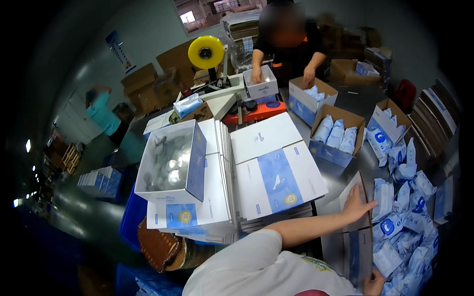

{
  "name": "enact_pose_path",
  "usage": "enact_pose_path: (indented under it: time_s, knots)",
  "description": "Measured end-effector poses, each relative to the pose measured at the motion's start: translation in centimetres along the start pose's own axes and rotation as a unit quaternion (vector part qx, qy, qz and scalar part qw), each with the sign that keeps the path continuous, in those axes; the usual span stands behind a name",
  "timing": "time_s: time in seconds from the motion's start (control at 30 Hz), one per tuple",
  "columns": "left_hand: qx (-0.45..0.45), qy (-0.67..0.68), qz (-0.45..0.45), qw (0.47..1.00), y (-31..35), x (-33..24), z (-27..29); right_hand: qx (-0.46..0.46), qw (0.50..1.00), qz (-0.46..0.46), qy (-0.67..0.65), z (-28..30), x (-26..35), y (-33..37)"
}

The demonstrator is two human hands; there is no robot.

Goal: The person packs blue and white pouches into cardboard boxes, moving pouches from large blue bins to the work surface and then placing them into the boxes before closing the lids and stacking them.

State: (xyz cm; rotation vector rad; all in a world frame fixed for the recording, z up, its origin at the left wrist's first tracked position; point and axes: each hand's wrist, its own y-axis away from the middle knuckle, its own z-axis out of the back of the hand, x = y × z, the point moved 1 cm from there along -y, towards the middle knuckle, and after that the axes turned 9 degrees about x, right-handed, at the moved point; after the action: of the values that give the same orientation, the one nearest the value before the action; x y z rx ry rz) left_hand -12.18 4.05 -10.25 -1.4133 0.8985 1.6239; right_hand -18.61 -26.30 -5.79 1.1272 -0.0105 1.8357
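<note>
A flattened or partly opened carton (358,256), white and blue outside, stands on edge at the lower right of the metal table. My left hand (356,204) reaches across and lies against its upper flap (351,222), fingers stretched and thumb spread. Low in the view, my right hand (374,283) has its fingers bent round the carton's near edge; part of that hand is cut off. Right beside both hands is a heap of white-and-blue soft pouches (400,232). Farther off, an open carton (335,153) holds several upright pouches.
Flat carton stacks (276,182) fill the middle, with an open white box (170,160) of clear round pieces on the left one. Behind are a yellow tape roll (206,52) and an orange device (256,113). Across the table a co-worker (289,39) handles two boxes.
</note>
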Motion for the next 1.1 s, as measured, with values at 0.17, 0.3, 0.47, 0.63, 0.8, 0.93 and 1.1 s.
enact_pose_path:
  time_s: [0.17,0.3,0.47,0.63,0.8,0.93,1.1]
  knots:
    - [0.086,0.046,-0.054,0.994,-1.4,2.2,0.5,0.123,0.980,-0.060,-0.148,-1.7,3.7,0.8]
    - [0.104,0.035,-0.072,0.991,-2.4,2.6,1.7,0.065,0.976,-0.028,-0.208,-0.7,0.8,-1.5]
    - [0.353,-0.341,-0.087,0.867,-0.8,-4.7,5.1,-0.094,0.929,0.065,-0.353,-0.2,-2.0,-4.6]
    - [0.585,-0.498,0.021,0.639,2.7,-3.0,5.2,0.123,0.965,0.230,-0.022,-3.3,3.3,-6.3]
    - [0.656,-0.532,-0.006,0.536,4.7,-3.8,7.8,0.181,0.923,0.279,0.195,-2.7,-1.3,-11.7]
    - [0.259,-0.522,-0.149,0.799,-0.3,-0.5,9.0,-0.098,0.937,0.314,0.121,3.1,11.2,-14.5]
    - [0.146,-0.333,-0.064,0.929,1.1,2.3,3.8,-0.250,0.867,0.156,0.401,1.8,8.0,-14.9]
